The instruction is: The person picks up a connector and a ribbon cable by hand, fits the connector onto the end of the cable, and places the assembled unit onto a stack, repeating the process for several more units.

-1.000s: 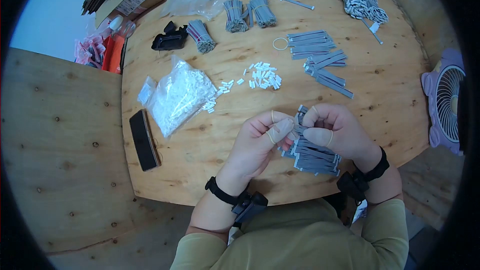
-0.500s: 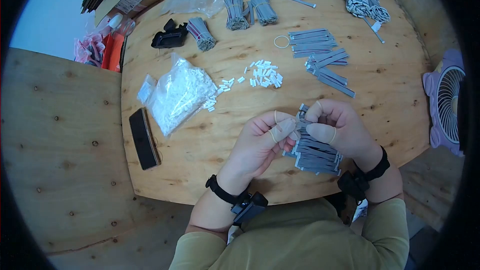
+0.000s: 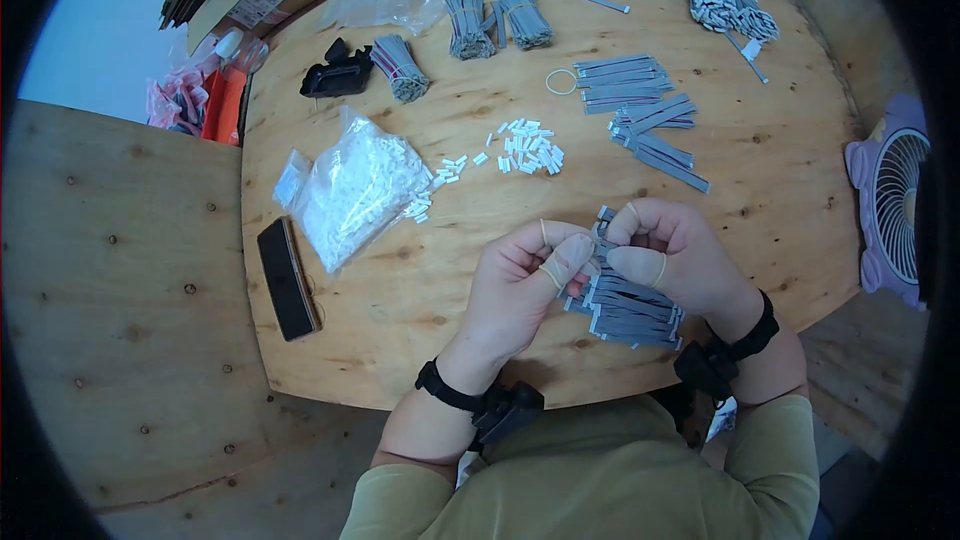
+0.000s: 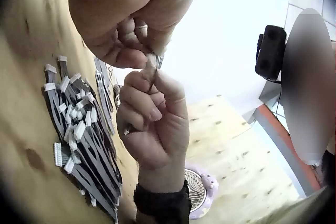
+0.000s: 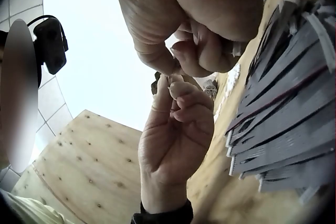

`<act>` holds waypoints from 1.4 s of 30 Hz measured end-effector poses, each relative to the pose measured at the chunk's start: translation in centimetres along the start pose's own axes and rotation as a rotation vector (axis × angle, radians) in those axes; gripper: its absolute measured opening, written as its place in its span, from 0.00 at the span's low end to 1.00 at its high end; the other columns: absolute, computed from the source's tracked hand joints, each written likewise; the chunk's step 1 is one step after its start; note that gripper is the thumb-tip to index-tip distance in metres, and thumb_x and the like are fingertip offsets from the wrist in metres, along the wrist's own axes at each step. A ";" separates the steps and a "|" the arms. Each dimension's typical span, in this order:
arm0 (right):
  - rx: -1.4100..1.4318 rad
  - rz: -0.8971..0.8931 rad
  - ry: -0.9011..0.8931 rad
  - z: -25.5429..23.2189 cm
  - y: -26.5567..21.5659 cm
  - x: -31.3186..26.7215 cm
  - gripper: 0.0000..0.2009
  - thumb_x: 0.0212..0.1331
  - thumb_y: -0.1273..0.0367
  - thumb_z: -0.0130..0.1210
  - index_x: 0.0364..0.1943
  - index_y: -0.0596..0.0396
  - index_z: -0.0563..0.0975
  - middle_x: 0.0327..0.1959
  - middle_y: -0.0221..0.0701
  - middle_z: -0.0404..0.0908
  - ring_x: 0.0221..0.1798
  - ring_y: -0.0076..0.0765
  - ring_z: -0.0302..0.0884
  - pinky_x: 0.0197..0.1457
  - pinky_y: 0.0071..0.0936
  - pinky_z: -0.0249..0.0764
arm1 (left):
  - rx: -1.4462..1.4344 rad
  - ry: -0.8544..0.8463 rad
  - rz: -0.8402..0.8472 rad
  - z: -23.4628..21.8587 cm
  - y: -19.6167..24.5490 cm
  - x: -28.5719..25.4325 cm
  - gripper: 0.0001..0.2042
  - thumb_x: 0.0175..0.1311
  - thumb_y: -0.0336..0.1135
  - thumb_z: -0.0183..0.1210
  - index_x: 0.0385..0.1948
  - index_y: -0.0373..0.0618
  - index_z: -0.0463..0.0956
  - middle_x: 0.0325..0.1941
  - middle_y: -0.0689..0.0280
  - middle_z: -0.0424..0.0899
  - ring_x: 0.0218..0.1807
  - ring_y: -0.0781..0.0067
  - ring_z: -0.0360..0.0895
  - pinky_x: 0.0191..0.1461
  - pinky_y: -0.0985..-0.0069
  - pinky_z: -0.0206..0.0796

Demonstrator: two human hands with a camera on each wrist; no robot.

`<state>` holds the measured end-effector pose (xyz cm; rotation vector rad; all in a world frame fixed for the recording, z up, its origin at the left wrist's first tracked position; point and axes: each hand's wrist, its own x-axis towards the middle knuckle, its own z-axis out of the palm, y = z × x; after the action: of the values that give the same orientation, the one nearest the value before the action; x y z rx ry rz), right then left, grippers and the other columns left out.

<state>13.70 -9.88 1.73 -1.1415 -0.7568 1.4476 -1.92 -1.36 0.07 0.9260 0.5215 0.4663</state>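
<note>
In the head view my left hand (image 3: pixel 515 275) and right hand (image 3: pixel 680 252) meet at their fingertips over a pile of grey ribbon cables (image 3: pixel 635 310) with white connectors. Thumb and forefinger of each hand pinch a short grey ribbon cable (image 3: pixel 603 248), mostly hidden by the fingers. Pale finger cots cover some fingertips. The left wrist view shows the right hand (image 4: pixel 157 124) with curled fingers and the cable's pale end (image 4: pixel 127 128) at its palm. From the right wrist, the left hand (image 5: pixel 176 129) pinches just below the right fingertips. What sits between the fingertips is too small to tell.
White connector housings (image 3: pixel 532 150) lie loose beyond the hands, near a clear bag (image 3: pixel 365 190) full of them. A phone (image 3: pixel 288 280) lies at left. More cables (image 3: pixel 625 85) and tied bundles (image 3: pixel 470 28) lie farther back. A purple fan (image 3: pixel 890 200) stands at right.
Both hands stay in nearly the same place, still pinching the cable with small fingertip shifts. The left wrist has turned slightly. Objects on the table have not moved.
</note>
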 end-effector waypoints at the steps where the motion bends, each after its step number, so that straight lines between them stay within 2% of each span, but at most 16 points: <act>1: 0.005 0.004 -0.003 0.0 -0.1 0.0 0.03 0.51 0.74 0.52 0.28 0.57 0.70 0.25 0.23 0.72 0.28 0.14 0.68 0.31 0.14 0.67 | -0.013 -0.003 0.004 0.0 0.0 0.0 0.07 0.58 0.31 0.52 0.33 0.38 0.73 0.27 0.65 0.76 0.27 0.81 0.70 0.30 0.84 0.62; 4: 0.028 -0.004 -0.036 0.0 0.0 0.1 0.04 0.51 0.74 0.52 0.29 0.58 0.70 0.26 0.25 0.73 0.30 0.16 0.70 0.33 0.15 0.69 | -0.051 -0.009 0.018 -0.2 -0.3 0.2 0.07 0.58 0.32 0.51 0.33 0.38 0.73 0.26 0.66 0.76 0.27 0.82 0.69 0.30 0.85 0.62; 7: 0.077 -0.077 0.011 0.8 0.1 0.3 0.04 0.52 0.74 0.51 0.30 0.59 0.70 0.27 0.27 0.74 0.32 0.19 0.72 0.36 0.17 0.70 | -0.069 -0.002 0.035 -0.2 -0.5 0.4 0.07 0.59 0.33 0.51 0.34 0.39 0.73 0.25 0.69 0.76 0.26 0.86 0.69 0.30 0.87 0.62; 10: 0.080 -0.025 -0.027 1.0 -0.6 0.4 0.04 0.52 0.74 0.51 0.30 0.59 0.70 0.28 0.28 0.74 0.34 0.21 0.73 0.38 0.18 0.70 | -0.026 0.024 0.054 -0.2 -0.7 0.5 0.08 0.59 0.33 0.51 0.34 0.39 0.73 0.25 0.70 0.75 0.26 0.86 0.69 0.30 0.87 0.62; 13: 0.046 0.056 0.031 0.9 -0.6 0.3 0.03 0.53 0.74 0.50 0.30 0.59 0.70 0.28 0.28 0.75 0.34 0.20 0.73 0.38 0.18 0.70 | 0.061 0.058 0.061 -0.1 -0.8 0.4 0.08 0.59 0.33 0.51 0.34 0.39 0.73 0.25 0.71 0.75 0.26 0.87 0.68 0.30 0.88 0.62; 15: 0.037 -0.004 0.066 0.9 0.0 0.5 0.03 0.53 0.74 0.50 0.29 0.59 0.70 0.27 0.26 0.74 0.31 0.17 0.71 0.36 0.17 0.69 | 0.093 0.061 0.060 0.0 -0.7 0.4 0.07 0.58 0.33 0.51 0.34 0.39 0.73 0.24 0.71 0.75 0.25 0.87 0.67 0.30 0.88 0.61; 18: -0.013 -0.014 0.135 0.4 0.3 0.5 0.03 0.53 0.74 0.51 0.27 0.57 0.71 0.24 0.23 0.72 0.28 0.13 0.68 0.31 0.14 0.67 | 0.292 0.202 0.189 -0.8 -0.2 1.0 0.07 0.57 0.32 0.53 0.33 0.40 0.74 0.24 0.72 0.74 0.25 0.87 0.67 0.30 0.89 0.60; 21: -0.016 -0.023 0.181 0.2 0.3 0.6 0.03 0.52 0.73 0.51 0.25 0.56 0.71 0.23 0.21 0.70 0.25 0.11 0.65 0.29 0.13 0.64 | 0.664 0.521 0.363 -3.3 0.7 2.1 0.05 0.56 0.29 0.54 0.30 0.37 0.74 0.24 0.71 0.74 0.26 0.86 0.66 0.31 0.87 0.60; 24: 0.001 -0.037 0.170 0.1 0.2 0.6 0.03 0.51 0.73 0.51 0.25 0.56 0.71 0.22 0.20 0.70 0.25 0.11 0.64 0.28 0.12 0.63 | 0.811 0.612 0.470 -5.9 0.6 3.3 0.05 0.52 0.26 0.56 0.30 0.38 0.75 0.23 0.72 0.73 0.25 0.86 0.65 0.30 0.87 0.59; 27: -0.001 -0.041 0.172 0.0 0.2 0.5 0.03 0.51 0.73 0.51 0.25 0.56 0.71 0.23 0.20 0.70 0.25 0.10 0.64 0.29 0.12 0.63 | 1.106 0.574 0.515 -6.5 0.5 4.2 0.06 0.50 0.25 0.57 0.30 0.39 0.76 0.23 0.71 0.73 0.24 0.86 0.65 0.29 0.86 0.59; 31: 0.001 -0.062 0.181 -0.2 0.1 0.6 0.03 0.51 0.73 0.51 0.25 0.56 0.71 0.22 0.19 0.69 0.25 0.10 0.63 0.28 0.12 0.63 | 1.290 0.486 0.578 -5.3 0.3 5.0 0.09 0.46 0.27 0.60 0.31 0.40 0.76 0.20 0.67 0.68 0.23 0.76 0.66 0.29 0.80 0.60; 32: 0.000 -0.073 0.173 -0.2 0.2 0.6 0.03 0.51 0.73 0.51 0.25 0.56 0.71 0.22 0.19 0.69 0.25 0.10 0.63 0.28 0.12 0.63 | 1.300 0.485 0.585 -5.1 0.3 5.1 0.10 0.44 0.29 0.61 0.31 0.41 0.77 0.20 0.65 0.66 0.24 0.71 0.66 0.29 0.77 0.60; 38: -0.039 -0.085 0.167 -0.2 0.7 0.7 0.03 0.51 0.73 0.51 0.25 0.56 0.71 0.22 0.19 0.68 0.24 0.10 0.62 0.28 0.11 0.62 | 1.337 0.479 0.530 -5.2 0.1 5.5 0.09 0.45 0.28 0.61 0.30 0.41 0.77 0.21 0.64 0.68 0.24 0.71 0.67 0.29 0.77 0.61; 42: -0.038 -0.080 0.182 -0.2 0.6 0.7 0.03 0.51 0.73 0.51 0.25 0.57 0.71 0.22 0.19 0.69 0.25 0.10 0.62 0.28 0.11 0.62 | 1.229 0.451 0.492 -5.3 0.3 5.3 0.07 0.47 0.28 0.60 0.29 0.39 0.76 0.23 0.65 0.71 0.27 0.75 0.69 0.32 0.79 0.63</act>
<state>13.71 -9.29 0.98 -1.2395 -0.6970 1.2490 -1.00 5.19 -3.50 2.1803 1.0340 0.8243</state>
